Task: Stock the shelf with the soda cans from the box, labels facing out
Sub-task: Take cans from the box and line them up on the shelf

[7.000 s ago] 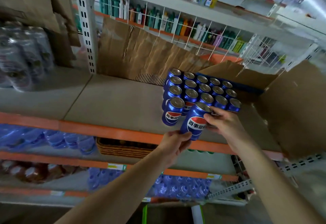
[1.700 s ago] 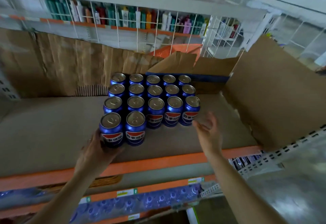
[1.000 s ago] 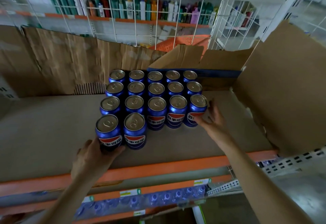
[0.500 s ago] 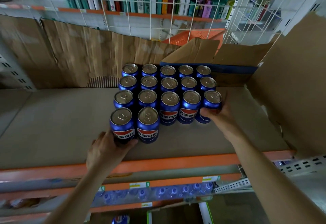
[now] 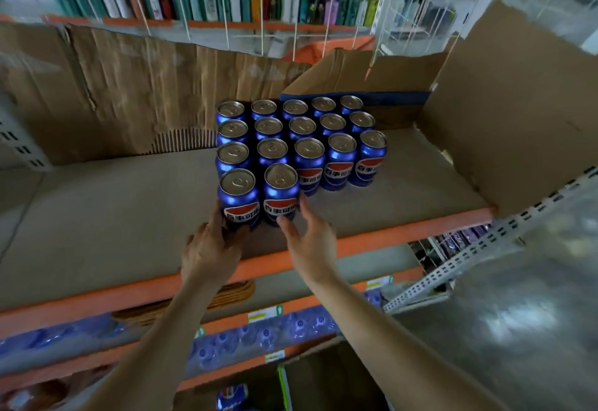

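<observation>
Seventeen blue soda cans (image 5: 301,148) stand upright on the shelf (image 5: 97,216), labels facing out. Left of the front pair (image 5: 259,197), the left hand (image 5: 210,248) touches the leftmost can's base, fingers curled against it. Right of that pair, the right hand (image 5: 310,242) hovers spread, holding nothing. Farther right stands an opened cardboard box (image 5: 511,112).

Blurred bottles (image 5: 207,6) behind wire grid; lower can (image 5: 231,397) cropped at frame bottom.
</observation>
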